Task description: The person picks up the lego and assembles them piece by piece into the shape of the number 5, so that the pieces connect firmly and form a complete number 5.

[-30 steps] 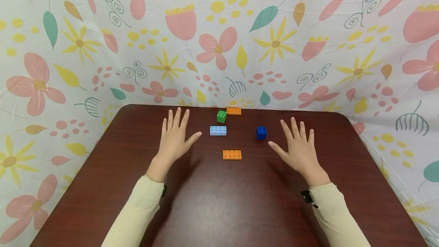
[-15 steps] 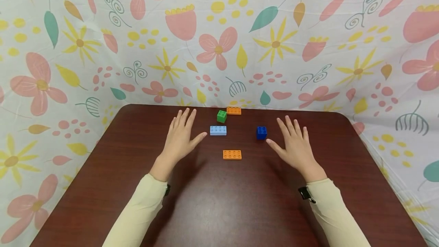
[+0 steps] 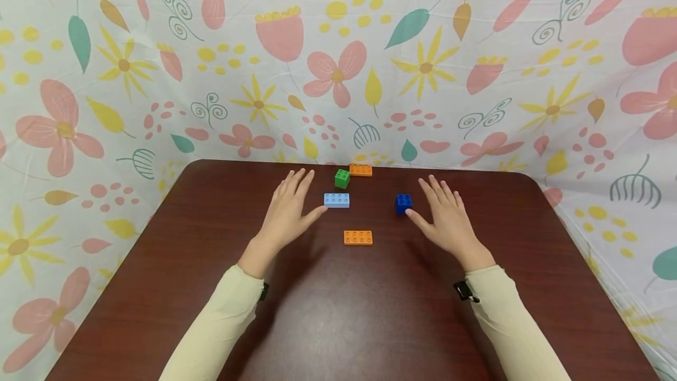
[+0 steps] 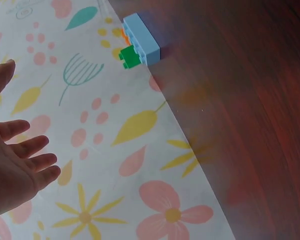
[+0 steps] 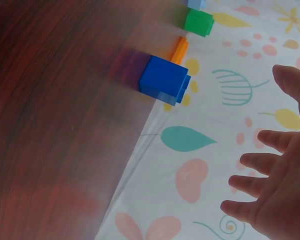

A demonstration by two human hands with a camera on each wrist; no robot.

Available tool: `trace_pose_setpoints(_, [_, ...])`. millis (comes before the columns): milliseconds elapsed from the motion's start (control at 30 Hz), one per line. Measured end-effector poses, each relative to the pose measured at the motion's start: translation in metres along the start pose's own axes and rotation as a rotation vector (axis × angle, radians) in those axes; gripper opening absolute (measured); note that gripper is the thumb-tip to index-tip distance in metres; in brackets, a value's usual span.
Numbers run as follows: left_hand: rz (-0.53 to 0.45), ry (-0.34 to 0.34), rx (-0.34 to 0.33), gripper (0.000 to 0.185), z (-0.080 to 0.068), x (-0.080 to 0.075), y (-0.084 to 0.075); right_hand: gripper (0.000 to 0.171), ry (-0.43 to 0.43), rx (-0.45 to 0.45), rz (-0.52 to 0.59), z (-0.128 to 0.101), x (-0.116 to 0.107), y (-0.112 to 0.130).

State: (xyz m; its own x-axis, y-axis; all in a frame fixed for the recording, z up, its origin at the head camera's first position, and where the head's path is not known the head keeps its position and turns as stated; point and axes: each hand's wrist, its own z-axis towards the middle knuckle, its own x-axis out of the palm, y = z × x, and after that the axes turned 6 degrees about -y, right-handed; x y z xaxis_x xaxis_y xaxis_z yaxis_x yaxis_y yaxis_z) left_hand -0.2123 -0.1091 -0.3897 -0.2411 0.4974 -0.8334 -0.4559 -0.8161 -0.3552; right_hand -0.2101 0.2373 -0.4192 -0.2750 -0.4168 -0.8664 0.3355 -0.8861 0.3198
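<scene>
Head view: left hand (image 3: 288,210) hovers with fingers spread beside the light blue brick (image 3: 336,200); right hand (image 3: 444,219), fingers spread too, nears the dark blue brick (image 3: 404,203). Nothing is gripped; judging by this, every brick lies loose on the worktop (image 3: 338,310), unjoined.

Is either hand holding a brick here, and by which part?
Nothing is held. The left hand and right hand are open, fingers spread, beside the bricks.
</scene>
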Motion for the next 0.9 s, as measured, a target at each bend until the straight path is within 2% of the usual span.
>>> trace_pose_setpoints(267, [-0.037, 0.015, 0.035, 0.077, 0.003, 0.007, -0.007, 0.077, 0.044, -0.01, 0.037, 0.006, 0.005, -0.001])
trace_pose_setpoints(600, [-0.048, 0.116, 0.041, 0.078, 0.006, 0.02, -0.016, 0.077, 0.077, -0.009, 0.091, 0.015, 0.014, -0.006])
trace_pose_setpoints(900, [-0.114, 0.183, 0.044, 0.077, 0.005, 0.032, -0.023, 0.075, 0.109, -0.002, 0.15, 0.016, 0.027, -0.013])
